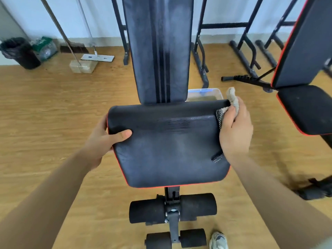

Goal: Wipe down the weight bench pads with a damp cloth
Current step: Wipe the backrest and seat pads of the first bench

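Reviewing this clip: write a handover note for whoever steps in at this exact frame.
Left hand: grips the seat pad at its left edge, thumb on top.
Right hand: holds the grey cloth against the seat pad's right edge.
Clear tub: on the floor behind the seat pad, right of the back pad.
Done: wipe streaks show near the seat pad's middle.
Left: rest of the seat pad; the back pad, which looks dull and greyish.

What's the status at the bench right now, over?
Left hand grips seat pad edge. Right hand holds cloth at pad's right side. Nothing blocking the pad.
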